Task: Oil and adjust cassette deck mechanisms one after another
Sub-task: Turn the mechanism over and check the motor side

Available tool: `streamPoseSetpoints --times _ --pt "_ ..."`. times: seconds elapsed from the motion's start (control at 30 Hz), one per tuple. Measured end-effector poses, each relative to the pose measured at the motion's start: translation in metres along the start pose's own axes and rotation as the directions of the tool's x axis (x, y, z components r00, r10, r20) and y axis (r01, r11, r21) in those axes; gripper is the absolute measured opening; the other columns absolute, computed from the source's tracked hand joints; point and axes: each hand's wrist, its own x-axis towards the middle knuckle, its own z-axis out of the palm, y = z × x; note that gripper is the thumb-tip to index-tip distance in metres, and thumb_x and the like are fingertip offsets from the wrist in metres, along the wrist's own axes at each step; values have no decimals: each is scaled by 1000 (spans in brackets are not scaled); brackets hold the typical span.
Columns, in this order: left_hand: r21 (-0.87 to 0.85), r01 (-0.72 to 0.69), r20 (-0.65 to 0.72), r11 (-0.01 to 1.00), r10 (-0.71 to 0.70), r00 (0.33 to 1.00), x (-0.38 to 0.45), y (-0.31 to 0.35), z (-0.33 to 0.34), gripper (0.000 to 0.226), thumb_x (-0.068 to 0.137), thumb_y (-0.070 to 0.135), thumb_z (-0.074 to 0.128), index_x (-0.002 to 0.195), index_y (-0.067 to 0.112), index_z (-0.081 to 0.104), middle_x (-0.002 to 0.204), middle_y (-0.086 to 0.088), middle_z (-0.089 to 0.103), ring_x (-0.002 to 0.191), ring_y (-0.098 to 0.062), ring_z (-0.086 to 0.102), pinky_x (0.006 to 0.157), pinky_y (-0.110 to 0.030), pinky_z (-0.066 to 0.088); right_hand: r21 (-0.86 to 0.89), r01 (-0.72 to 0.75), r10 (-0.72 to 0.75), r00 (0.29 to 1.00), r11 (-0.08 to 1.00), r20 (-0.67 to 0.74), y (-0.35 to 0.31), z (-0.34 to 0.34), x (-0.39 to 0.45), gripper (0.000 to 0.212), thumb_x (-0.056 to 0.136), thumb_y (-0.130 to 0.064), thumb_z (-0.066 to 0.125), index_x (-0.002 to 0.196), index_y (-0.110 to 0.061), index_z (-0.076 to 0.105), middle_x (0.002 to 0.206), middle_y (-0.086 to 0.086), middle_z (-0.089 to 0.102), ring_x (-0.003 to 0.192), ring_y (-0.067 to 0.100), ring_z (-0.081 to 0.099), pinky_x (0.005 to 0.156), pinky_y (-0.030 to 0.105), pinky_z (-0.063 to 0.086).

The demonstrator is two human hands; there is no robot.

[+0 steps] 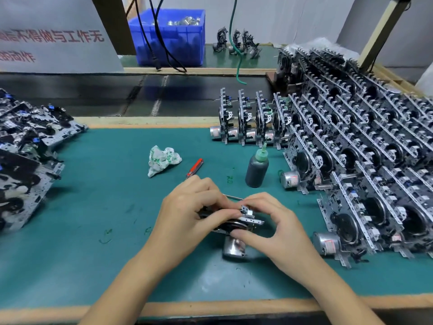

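Note:
A cassette deck mechanism [236, 231] with a silver motor underneath sits between both hands over the green mat. My left hand [187, 214] grips its left side, fingers curled over the top. My right hand [274, 221] pinches its right end, thumb below and fingers above. A thin metal shaft [232, 196] pokes out between the hands. Behind the left hand lies a red-handled screwdriver [195, 167]. A dark oil bottle [257, 167] with a green nozzle stands upright just beyond the hands.
Rows of upright mechanisms [351, 146] fill the right side of the mat. A heap of flat mechanisms [28, 148] lies at the left. A crumpled cloth [162, 160] lies mid-mat. A conveyor belt [140, 95] and a blue crate [168, 36] are behind.

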Motion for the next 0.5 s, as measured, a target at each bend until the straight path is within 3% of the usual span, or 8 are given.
streamPoseSetpoints --times 0.1,0.23,0.33,0.5 --pt "20 8 -6 1000 -8 1000 0 1 1 16 79 40 65 79 27 75 70 12 56 70 -5 46 66 -18 37 -265 155 -193 973 952 -126 0 -2 -9 48 73 -46 70 118 -36 58 106 -16 56 105 4 54 94 17 38" --pt "47 -4 -14 999 4 1000 -1 2 1 15 80 38 65 79 26 73 70 12 57 70 -6 47 65 -21 38 -514 293 -460 856 806 -233 3 -1 -17 30 82 -37 66 106 -20 70 93 -1 64 91 16 56 84 30 47" --pt "44 -15 -17 999 16 1000 -1 2 0 12 80 38 65 79 28 72 69 12 57 69 -7 47 65 -22 39 -590 288 -494 841 755 -222 5 -1 -17 27 83 -33 65 100 -14 73 87 1 67 84 20 58 75 37 49" --pt "39 -13 1 999 13 1000 -1 2 0 11 80 39 65 79 30 71 69 12 57 70 -5 47 65 -18 38 -539 289 -466 856 792 -226 5 -2 -18 27 84 -32 63 105 -17 71 90 1 64 85 19 57 77 34 48"
